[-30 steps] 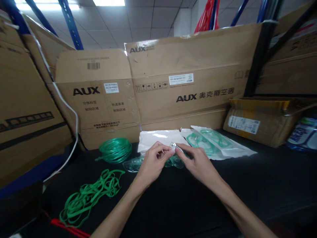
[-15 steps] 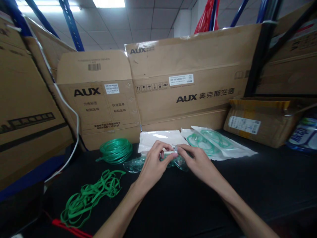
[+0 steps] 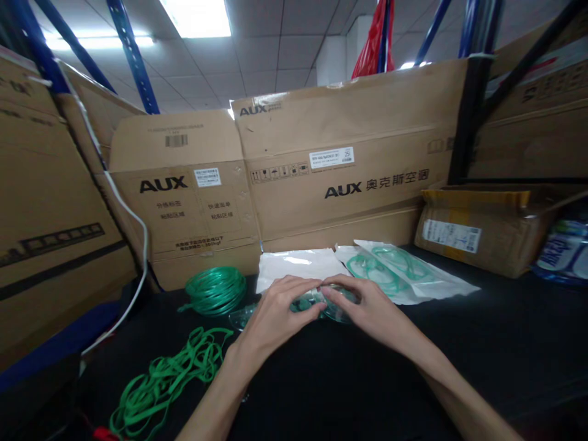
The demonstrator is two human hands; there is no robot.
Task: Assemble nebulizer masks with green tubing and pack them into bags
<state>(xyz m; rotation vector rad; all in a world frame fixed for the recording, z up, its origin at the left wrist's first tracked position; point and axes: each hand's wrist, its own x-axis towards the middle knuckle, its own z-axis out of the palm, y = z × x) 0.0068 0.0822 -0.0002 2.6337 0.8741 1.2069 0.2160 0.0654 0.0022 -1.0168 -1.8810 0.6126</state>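
Observation:
My left hand (image 3: 275, 306) and my right hand (image 3: 367, 309) meet at the fingertips over clear, green-tinted plastic masks (image 3: 339, 313) on the black table. Between their fingertips is a small clear plastic fitting (image 3: 318, 294), mostly hidden by the fingers. The left fingers curve over it from one side, with the thumb below; the right thumb and fingers close in from the other. Part of another clear mask piece (image 3: 242, 316) shows left of my left hand. Behind the hands lies a white sheet or packet (image 3: 294, 264).
A coil of green tubing (image 3: 215, 290) and a tangle of green elastic straps (image 3: 169, 383) lie at left. White-backed packs with green tubing (image 3: 399, 269) lie behind right. Cardboard panels (image 3: 349, 135), a box (image 3: 478, 236) and a blue-labelled bottle (image 3: 563, 248) border the table.
Both hands have come down closer to the masks, and the small fitting is now more covered by the fingers. The camera view has tilted slightly upward.

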